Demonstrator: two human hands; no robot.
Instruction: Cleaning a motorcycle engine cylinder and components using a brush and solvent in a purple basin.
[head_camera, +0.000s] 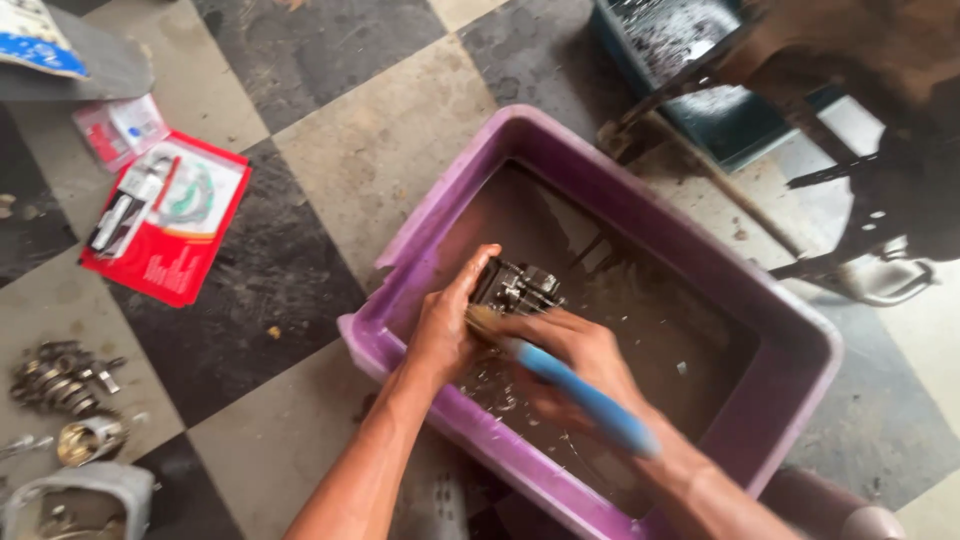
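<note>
Hands over purple tub (790, 330) of dark liquid on checkered floor. Left hand (445, 325) clamped on metal part (518, 287), held above liquid. Right hand (570, 350) gripping blue brush (585, 392), bristles seemingly against part; motion blur. Red packet (165, 215) well left.

We are in a repair workshop, most likely for motorcycles or small engines. We see a worn, grimy checkered floor (300, 130) with loose metal engine parts (62, 378) lying straight on it, and a red spare-part packet (170, 225) with a gasket nearby. A purple plastic tub (800, 350) holds dark, dirty washing liquid, in which a metal engine part (520, 288) sits. A greasy machine frame (850, 200) stands at the upper right.
</note>
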